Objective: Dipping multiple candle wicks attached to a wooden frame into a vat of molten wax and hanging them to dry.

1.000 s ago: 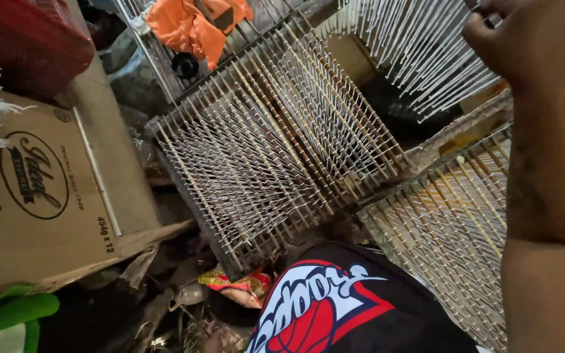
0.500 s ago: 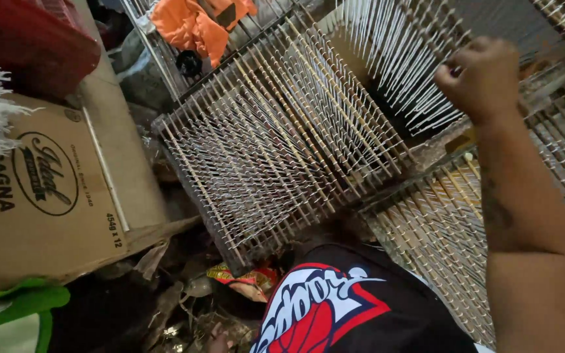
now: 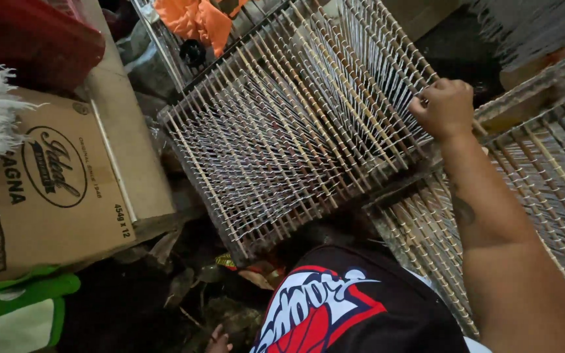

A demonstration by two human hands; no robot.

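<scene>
Against the upper right edge of the stick-and-thread rack (image 3: 282, 131), the right hand (image 3: 445, 108) is fisted around its sticks. Beside the rack's left edge sits a cardboard box (image 3: 47, 189) on cluttered, dark floor (image 3: 138, 307).

A square wooden-stick frame (image 3: 295, 124), strung with white thread, leans tilted among similar frames.

Dim overall. Light falls from above onto the stick rack (image 3: 295, 124) and cardboard box (image 3: 47, 189); floor below in deep shadow. Top right corner blurred. Slight wide-angle bending at edges.
</scene>
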